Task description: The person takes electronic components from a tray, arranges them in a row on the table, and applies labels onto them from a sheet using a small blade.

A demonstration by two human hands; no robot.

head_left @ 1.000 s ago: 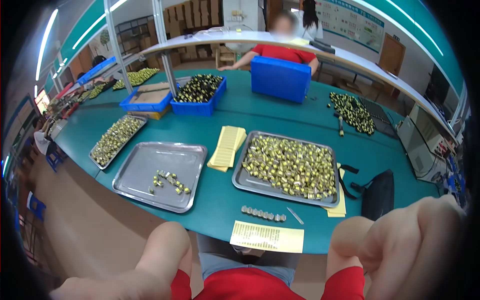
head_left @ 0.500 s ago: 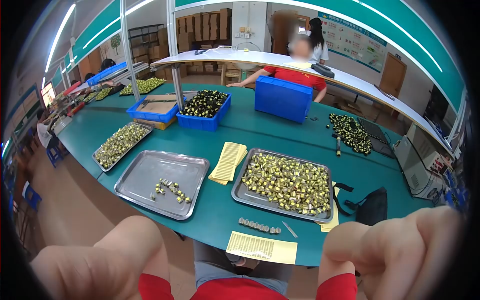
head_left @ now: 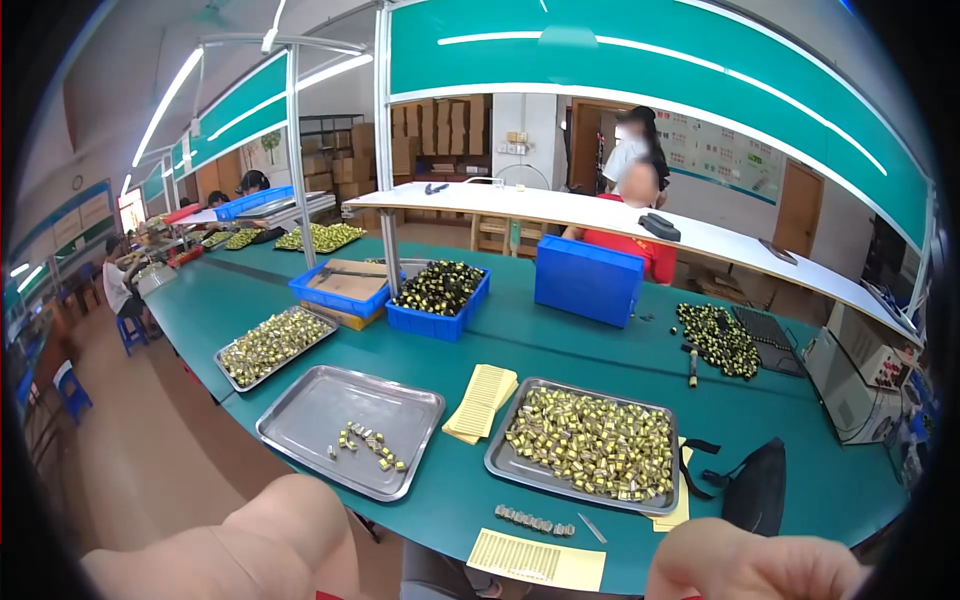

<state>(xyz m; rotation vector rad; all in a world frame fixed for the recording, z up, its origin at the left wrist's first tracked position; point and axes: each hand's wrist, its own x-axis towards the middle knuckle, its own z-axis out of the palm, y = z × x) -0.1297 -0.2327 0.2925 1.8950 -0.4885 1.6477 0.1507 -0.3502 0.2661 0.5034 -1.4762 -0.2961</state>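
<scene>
My left hand (head_left: 215,555) is close to the camera at the lower left, blurred by nearness, its fingers hidden. At the lower right, my right hand (head_left: 755,565) is likewise close, and its fingers cannot be made out. Neither hand touches anything I can see on the table. Beyond the left hand lies a metal tray (head_left: 300,400) with several small yellow-and-silver parts (head_left: 372,440). A second metal tray (head_left: 500,462) is heaped with such parts (head_left: 590,440). In front of it are a row of silver parts (head_left: 535,521), a thin pale tool (head_left: 592,528) and a yellow label sheet (head_left: 540,562).
A stack of yellow sheets (head_left: 480,402) lies between the trays. Farther back stand a blue bin (head_left: 440,322) of black-and-yellow parts and an upright blue bin (head_left: 588,280). A black pouch (head_left: 755,490) lies right. A person in red (head_left: 625,245) sits opposite, beyond a raised white shelf (head_left: 560,207).
The camera view has tilted upward, so the table items sit lower in the picture. Both my hands show lower down, and less of the right one is visible.
</scene>
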